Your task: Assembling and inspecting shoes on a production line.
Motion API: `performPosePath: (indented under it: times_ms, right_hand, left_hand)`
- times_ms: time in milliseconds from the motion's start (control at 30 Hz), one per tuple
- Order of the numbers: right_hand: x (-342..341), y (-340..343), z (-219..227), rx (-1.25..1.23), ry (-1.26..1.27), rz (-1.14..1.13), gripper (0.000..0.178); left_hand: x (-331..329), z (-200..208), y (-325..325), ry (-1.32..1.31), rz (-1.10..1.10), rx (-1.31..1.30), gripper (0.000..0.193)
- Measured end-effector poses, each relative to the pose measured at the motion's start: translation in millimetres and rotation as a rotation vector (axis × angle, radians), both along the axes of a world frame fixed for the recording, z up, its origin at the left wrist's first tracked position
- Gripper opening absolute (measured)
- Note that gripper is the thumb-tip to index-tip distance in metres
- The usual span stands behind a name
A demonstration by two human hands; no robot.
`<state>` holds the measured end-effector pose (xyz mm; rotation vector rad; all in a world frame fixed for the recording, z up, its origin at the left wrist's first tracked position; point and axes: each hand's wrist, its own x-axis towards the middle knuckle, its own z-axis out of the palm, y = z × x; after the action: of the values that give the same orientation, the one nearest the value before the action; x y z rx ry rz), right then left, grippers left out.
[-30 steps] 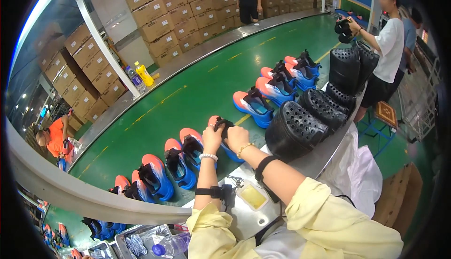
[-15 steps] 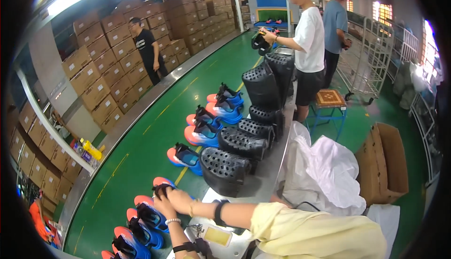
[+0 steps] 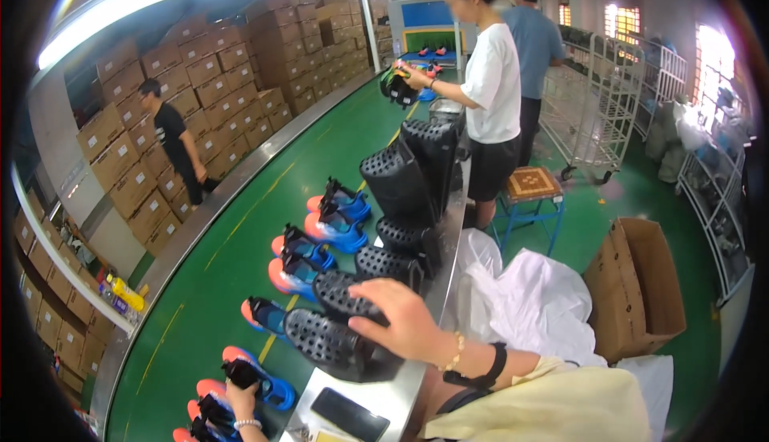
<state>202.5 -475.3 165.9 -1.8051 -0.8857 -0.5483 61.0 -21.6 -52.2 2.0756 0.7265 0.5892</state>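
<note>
Blue and coral sneakers with black collars stand in a slanting row on the green conveyor belt (image 3: 240, 262). At the lower left, my left hand (image 3: 242, 403) has its fingers closed on the black collar of one sneaker (image 3: 276, 390). My right hand (image 3: 404, 326) is open, thumb and fingers apart, over a row of black perforated curved pieces (image 3: 320, 342). It overlaps one of them in view; whether it touches is unclear. Taller black pieces (image 3: 396, 181) stand farther along the belt's edge. Beside my left hand, a dark phone (image 3: 348, 414) lies on a metal surface (image 3: 400, 390).
A co-worker in a white shirt (image 3: 493, 81) handles black-and-green items farther up the line; another person (image 3: 525, 49) stands behind. Across the belt walks a person in black (image 3: 175, 141) by stacked cartons (image 3: 120, 161). At right are white sacks (image 3: 537, 298), an opened carton (image 3: 633, 290) and a stool (image 3: 529, 189).
My right hand has left the sneaker and moved right over the black pieces, opening. My left hand stays at the sneaker. The view has shifted, uncovering the phone; the person in black has walked.
</note>
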Motion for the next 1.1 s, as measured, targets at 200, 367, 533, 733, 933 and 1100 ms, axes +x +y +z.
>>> performPosePath:
  times_ms: [200, 367, 533, 733, 933, 1100]
  right_hand:
    - [21, -13, -38, 0.093, 0.074, 0.095, 0.051]
    - [35, -28, -47, 0.011, 0.075, 0.038, 0.067]
    - [33, -24, -51, -0.018, 0.091, 0.078, 0.066]
    - [42, -38, -46, 0.038, 0.117, 0.129, 0.062]
    - [48, -52, -35, 0.164, 0.155, 0.278, 0.065]
    - [62, -86, -54, 0.570, 0.320, 0.373, 0.074]
  left_hand:
    - [2, 33, -45, 0.348, 0.160, 0.518, 0.033]
    - [15, 26, -48, 0.412, 0.236, 0.778, 0.024]
    - [-7, 16, -10, 0.460, 0.230, 0.694, 0.041]
    - [105, 137, -123, 0.384, 0.270, 0.655, 0.045]
    - [25, 69, -32, 0.362, 0.404, 0.599, 0.049]
    - [39, 80, -53, 0.333, 0.464, 0.532, 0.052]
